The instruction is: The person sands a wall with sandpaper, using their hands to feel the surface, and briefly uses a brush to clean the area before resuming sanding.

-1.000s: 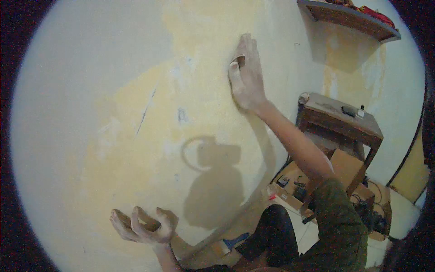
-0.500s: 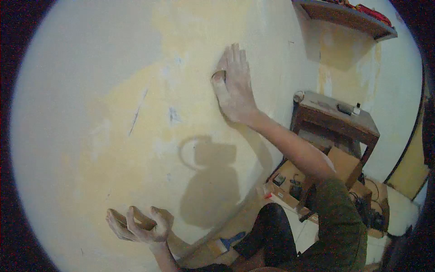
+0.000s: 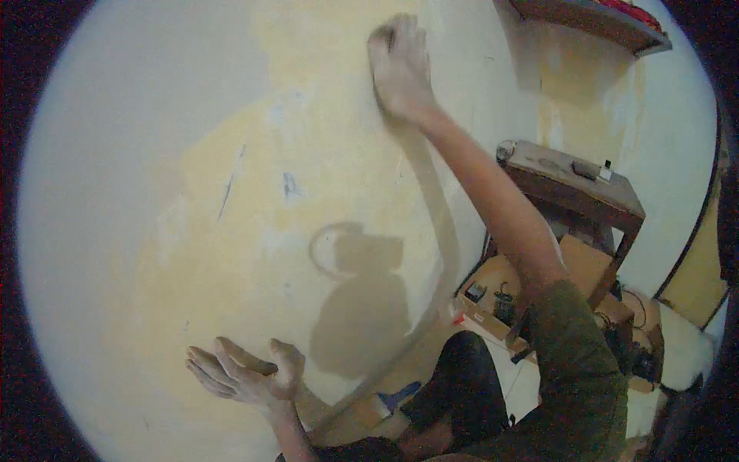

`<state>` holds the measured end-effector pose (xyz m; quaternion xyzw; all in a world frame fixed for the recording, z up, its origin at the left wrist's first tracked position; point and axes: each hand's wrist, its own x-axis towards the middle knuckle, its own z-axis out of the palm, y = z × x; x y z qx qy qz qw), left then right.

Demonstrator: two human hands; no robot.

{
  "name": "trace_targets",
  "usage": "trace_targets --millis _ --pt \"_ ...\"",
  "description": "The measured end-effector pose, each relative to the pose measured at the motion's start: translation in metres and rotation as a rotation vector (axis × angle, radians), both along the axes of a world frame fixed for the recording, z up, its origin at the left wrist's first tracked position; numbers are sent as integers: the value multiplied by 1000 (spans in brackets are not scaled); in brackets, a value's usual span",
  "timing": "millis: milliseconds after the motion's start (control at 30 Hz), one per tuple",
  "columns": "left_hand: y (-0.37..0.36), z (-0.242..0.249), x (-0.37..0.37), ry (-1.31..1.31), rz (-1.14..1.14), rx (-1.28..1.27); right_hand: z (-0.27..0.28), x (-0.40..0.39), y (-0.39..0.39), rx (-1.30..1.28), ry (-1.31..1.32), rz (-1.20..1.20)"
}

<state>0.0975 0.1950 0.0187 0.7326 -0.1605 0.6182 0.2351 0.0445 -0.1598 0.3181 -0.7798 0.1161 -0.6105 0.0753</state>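
My right hand is high on the patchy yellow and white wall, its palm side toward the surface and its fingers pointing up, slightly blurred. Whether anything lies under the palm is hidden. At the lower left, my left hand is held beside the wall with the fingers spread and curved, and nothing shows in it. Between the hands, a shadow of my head and upper body falls on the wall. Narrow dark scratches and bluish-grey marks show on the yellow area.
A wooden table with small items stands at the right. Below it are cardboard boxes with cables. A paintbrush lies near my knee, by the wall's foot. A shelf with red items juts out at the upper right.
My right hand has moved up the wall, with the arm stretched further. My left hand has shifted slightly right and its fingers have turned a little.
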Motion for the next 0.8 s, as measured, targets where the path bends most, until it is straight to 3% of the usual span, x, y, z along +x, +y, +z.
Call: trace_targets --millis 100,200,300,500,600,700,800 --pt "-2 -12 4 113 94 62 10 11 -9 -31 -160 -2" --pt "-22 -7 -16 211 112 40 -57 15 25 -71 -160 41" --pt "-36 -13 -23 328 113 47 -82 0 42 -129 136 -90" --pt "-36 -12 -35 491 66 91 17 -12 39 222 -165 81" --pt "-39 -23 -28 444 33 68 -54 22 31 -135 -231 -16" --pt "-43 -19 -36 498 45 85 -84 20 45 -173 -30 -137" --pt "-40 -18 -38 516 42 122 -13 21 -6 -30 -134 -38"
